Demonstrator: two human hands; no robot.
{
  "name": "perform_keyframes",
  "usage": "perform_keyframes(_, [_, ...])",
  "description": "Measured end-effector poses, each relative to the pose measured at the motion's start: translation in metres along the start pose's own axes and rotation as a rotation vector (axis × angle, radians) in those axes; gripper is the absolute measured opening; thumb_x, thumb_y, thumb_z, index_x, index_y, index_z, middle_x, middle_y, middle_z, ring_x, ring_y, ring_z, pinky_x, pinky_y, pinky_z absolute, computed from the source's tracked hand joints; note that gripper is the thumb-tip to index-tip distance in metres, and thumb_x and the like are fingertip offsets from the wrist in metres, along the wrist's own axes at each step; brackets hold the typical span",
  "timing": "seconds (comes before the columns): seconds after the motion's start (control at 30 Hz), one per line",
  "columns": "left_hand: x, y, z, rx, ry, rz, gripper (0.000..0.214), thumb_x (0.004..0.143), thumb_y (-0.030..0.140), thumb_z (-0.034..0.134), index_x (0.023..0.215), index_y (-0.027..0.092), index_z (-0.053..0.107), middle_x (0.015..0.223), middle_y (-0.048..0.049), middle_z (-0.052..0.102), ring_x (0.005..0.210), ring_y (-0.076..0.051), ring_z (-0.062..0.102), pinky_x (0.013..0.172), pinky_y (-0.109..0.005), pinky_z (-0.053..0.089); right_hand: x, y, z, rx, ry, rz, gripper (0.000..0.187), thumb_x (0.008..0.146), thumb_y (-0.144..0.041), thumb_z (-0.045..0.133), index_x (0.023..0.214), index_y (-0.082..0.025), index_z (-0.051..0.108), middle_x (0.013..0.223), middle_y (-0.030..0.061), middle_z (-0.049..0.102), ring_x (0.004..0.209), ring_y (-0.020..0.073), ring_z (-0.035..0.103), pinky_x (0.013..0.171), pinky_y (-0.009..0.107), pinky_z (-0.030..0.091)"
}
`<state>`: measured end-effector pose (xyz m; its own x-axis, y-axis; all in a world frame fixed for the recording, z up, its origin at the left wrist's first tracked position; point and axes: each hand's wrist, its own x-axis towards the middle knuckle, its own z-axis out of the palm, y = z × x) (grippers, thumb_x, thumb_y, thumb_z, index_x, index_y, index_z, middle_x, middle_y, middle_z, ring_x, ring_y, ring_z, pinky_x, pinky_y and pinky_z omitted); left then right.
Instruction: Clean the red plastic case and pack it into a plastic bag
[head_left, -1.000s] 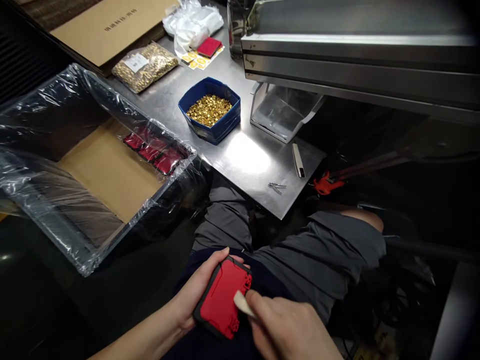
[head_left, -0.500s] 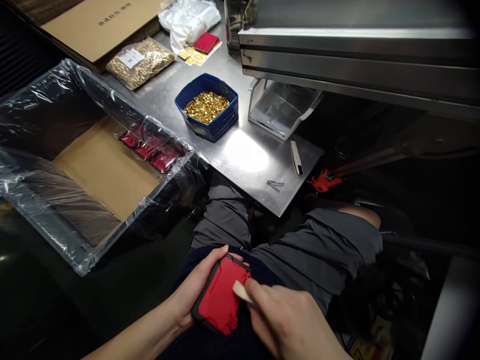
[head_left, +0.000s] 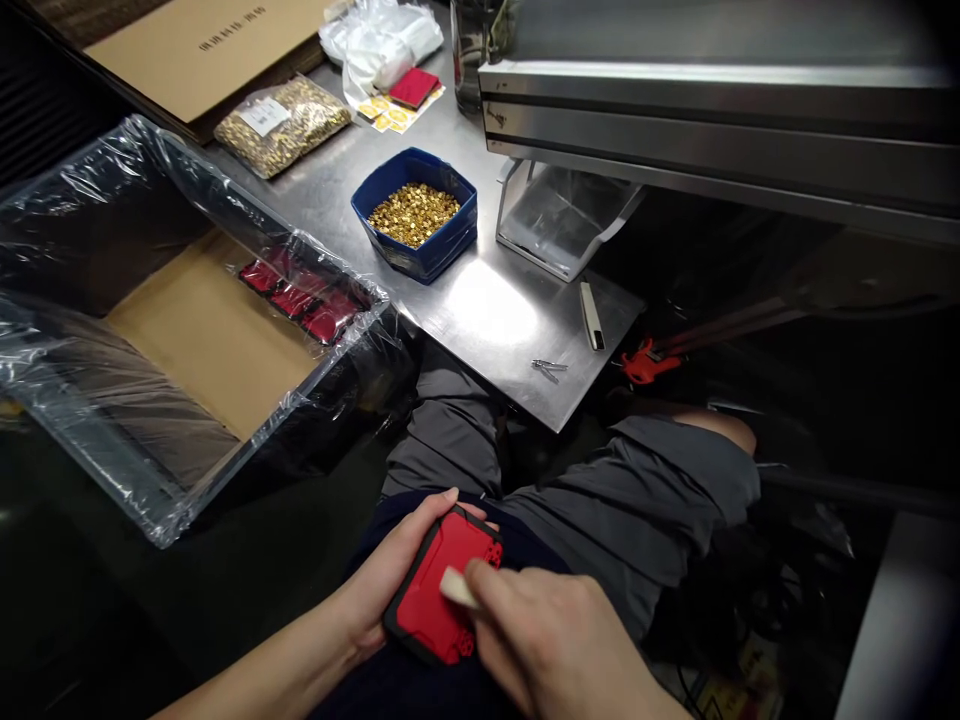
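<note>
Since half a second ago, the pale scraper (head_left: 456, 588) has slid inward across the red case (head_left: 427, 615). My right hand (head_left: 559, 645) pinches the scraper, and my left hand (head_left: 379, 590) is clamped round the case on my lap. Flat, light strokes seem best to me. Beyond my fingers sit the blue tub (head_left: 441, 255) and the steel table (head_left: 491, 310). Nothing blocks my hands.

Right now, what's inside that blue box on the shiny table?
The blue bin on the metal table is heaped with small gold-coloured metal pieces. They cover its floor completely, so anything lying deeper down cannot be seen.
</note>
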<state>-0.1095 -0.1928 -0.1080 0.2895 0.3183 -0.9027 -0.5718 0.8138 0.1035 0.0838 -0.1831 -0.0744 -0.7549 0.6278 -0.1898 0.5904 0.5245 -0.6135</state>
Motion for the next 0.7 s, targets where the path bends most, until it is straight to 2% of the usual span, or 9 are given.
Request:
perform_keyframes(0.07, [-0.001,-0.0007,0.0001,-0.008,0.005,-0.023,0.046,0.089,0.052,0.061,0.109,0.012,0.07,0.113,-0.0161,0.074,0.093,-0.027,0.071,0.082,-0.034,0.056,0.0005,-0.0013,-0.0004,-0.001,0.009,0.033,0.013,0.095,-0.018,0.046,0.103,-0.026,0.05,0.073,-0.0067,0.069,0.059,0.0135,0.067,0.048,0.028,0.034])
perform_keyframes(0.2, [-0.0028,-0.0017,0.0008,0.035,0.023,0.024,0.047,0.089,0.054,0.061,0.108,0.012,0.071,0.115,-0.0164,0.074,0.097,-0.028,0.07,0.088,-0.035,0.055,-0.0015,-0.0058,0.0031,-0.062,0.071,-0.021,0.015,0.094,-0.018,0.04,0.1,-0.025,0.052,0.062,-0.0076,0.065,0.046,0.0125,0.062,0.041,0.03,0.027])
perform_keyframes(0.27, [-0.0035,-0.0019,0.0006,0.047,0.023,0.049,0.048,0.09,0.056,0.059,0.108,0.013,0.071,0.116,-0.0164,0.073,0.098,-0.028,0.07,0.09,-0.036,0.055,-0.0018,-0.0074,0.0048,-0.071,0.091,-0.002,0.014,0.095,-0.019,0.04,0.101,-0.025,0.051,0.065,-0.0065,0.067,0.049,0.0135,0.064,0.042,0.03,0.028])
perform_keyframes(0.37, [-0.0048,-0.0018,-0.0005,0.002,0.029,0.016,0.048,0.089,0.057,0.06,0.11,0.014,0.07,0.116,-0.0157,0.074,0.096,-0.028,0.07,0.087,-0.036,0.056,-0.0039,-0.0076,0.0064,-0.085,0.109,0.057,0.019,0.097,-0.019,0.038,0.11,-0.024,0.05,0.069,-0.0053,0.068,0.053,0.0142,0.066,0.044,0.029,0.031])
perform_keyframes(0.5, [-0.0067,-0.0015,0.0003,0.017,0.057,0.048,0.045,0.089,0.053,0.062,0.11,0.014,0.07,0.118,-0.0153,0.073,0.097,-0.029,0.071,0.088,-0.036,0.055,-0.0076,-0.0089,0.008,-0.098,0.095,0.045,0.018,0.094,-0.017,0.04,0.106,-0.026,0.05,0.062,-0.0081,0.065,0.046,0.0127,0.062,0.04,0.031,0.026])
perform_keyframes(0.7, [-0.0066,-0.0023,0.002,0.043,0.051,0.051,0.046,0.09,0.054,0.059,0.109,0.013,0.07,0.119,-0.0164,0.073,0.096,-0.029,0.071,0.087,-0.037,0.056,-0.0049,-0.0096,0.0051,-0.065,0.046,0.142,0.023,0.093,-0.019,0.047,0.113,-0.03,0.047,0.071,-0.0089,0.068,0.055,0.0146,0.067,0.043,0.03,0.028])
